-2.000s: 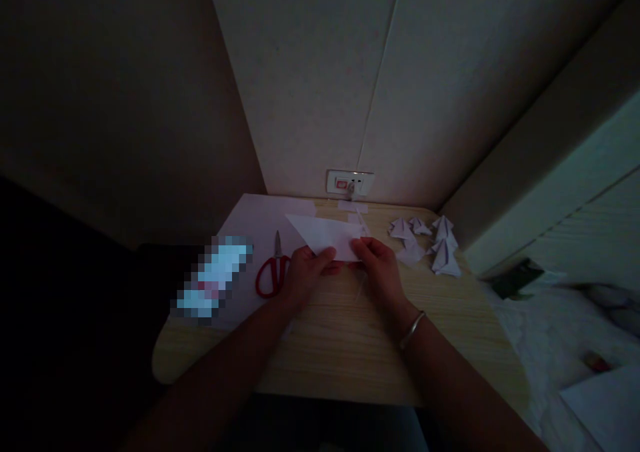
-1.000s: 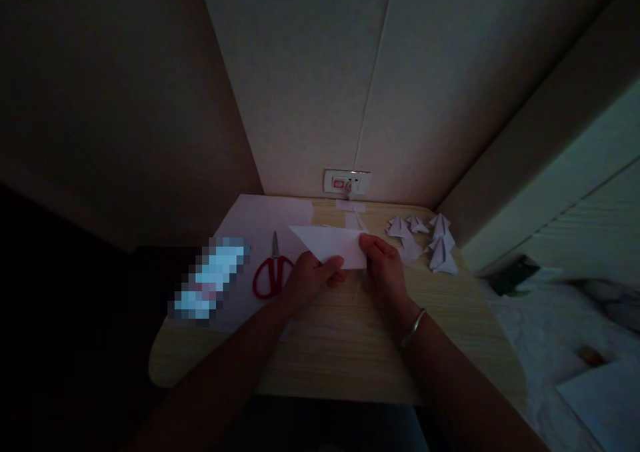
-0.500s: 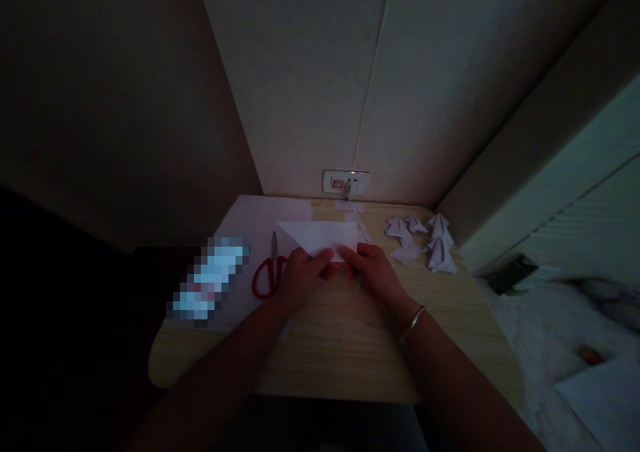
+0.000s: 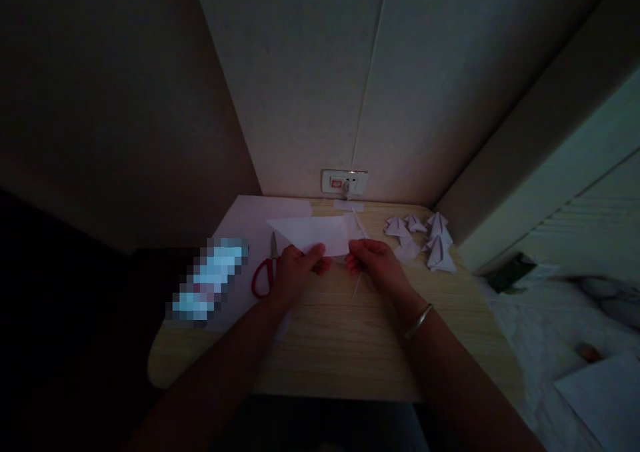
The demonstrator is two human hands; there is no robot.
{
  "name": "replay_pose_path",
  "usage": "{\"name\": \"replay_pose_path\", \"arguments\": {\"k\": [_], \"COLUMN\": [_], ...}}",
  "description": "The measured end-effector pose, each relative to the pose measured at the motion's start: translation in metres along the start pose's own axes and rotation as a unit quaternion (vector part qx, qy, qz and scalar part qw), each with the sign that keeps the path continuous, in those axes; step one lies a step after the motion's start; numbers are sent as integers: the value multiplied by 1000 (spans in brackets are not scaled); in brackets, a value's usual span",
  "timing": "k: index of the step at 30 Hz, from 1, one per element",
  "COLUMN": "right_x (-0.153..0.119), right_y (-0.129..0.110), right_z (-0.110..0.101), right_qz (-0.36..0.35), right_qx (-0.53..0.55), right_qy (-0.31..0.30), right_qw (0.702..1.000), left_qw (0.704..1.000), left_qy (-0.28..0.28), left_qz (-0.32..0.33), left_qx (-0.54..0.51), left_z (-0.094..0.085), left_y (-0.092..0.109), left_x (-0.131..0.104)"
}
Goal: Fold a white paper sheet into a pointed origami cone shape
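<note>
Head view: I see the bare left hand [image 4: 296, 269] holding a flat white paper piece [image 4: 320, 231] between thumb and fingers, above the middle of the pale wood-grain table [image 4: 380, 365], its pointed end toward the left. The bare right hand [image 4: 375, 262], wearing a silver metal bracelet [image 4: 419, 321] at the wrist, has its fingers drawn narrow at the paper's right edge; I cannot tell whether they grip it. Left of the left hand, and partly hidden by it, I see red-handled metal scissors [image 4: 261, 280] on a large white paper sheet [image 4: 245, 215]. Small folded white paper shapes [image 4: 440, 255] sit at the far right. Near the far edge, a white rectangular wall socket [image 4: 345, 182] shows.
</note>
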State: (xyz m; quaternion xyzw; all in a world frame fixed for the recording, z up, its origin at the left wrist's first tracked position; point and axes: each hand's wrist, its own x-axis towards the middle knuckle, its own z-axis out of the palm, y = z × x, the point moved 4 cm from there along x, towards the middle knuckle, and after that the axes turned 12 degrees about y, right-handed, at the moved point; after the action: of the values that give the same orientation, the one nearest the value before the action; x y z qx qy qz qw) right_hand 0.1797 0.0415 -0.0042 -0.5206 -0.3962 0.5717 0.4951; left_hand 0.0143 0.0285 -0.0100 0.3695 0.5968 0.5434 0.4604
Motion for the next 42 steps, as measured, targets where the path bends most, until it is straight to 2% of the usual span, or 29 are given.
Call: {"name": "replay_pose_path", "arguments": {"k": [3,11,15,24,36,42], "right_x": [0,-5,-6,-7,-7,-4], "right_y": [-2,-5,-6,-4,-5,-3], "right_z": [-2,4,4,5,5,3], "right_qz": [-36,-68,-53,-39,-48,-21], "right_qx": [33,32,34,7,-9,-35], "right_qy": [31,10,20,20,-19,10], "right_qw": [998,997,998,999,999,999], "left_qw": [999,997,996,980,989,990], "left_qy": [24,39,34,52,19,16], "left_qz": [11,60,77,131,93,78], "left_qx": [-22,26,36,144,117,121], "left_z": [-4,-3,-2,-5,-2,0], "left_y": [0,-2,2,11,13,11], "left_x": [3,3,-1,-10,-11,-9]}}
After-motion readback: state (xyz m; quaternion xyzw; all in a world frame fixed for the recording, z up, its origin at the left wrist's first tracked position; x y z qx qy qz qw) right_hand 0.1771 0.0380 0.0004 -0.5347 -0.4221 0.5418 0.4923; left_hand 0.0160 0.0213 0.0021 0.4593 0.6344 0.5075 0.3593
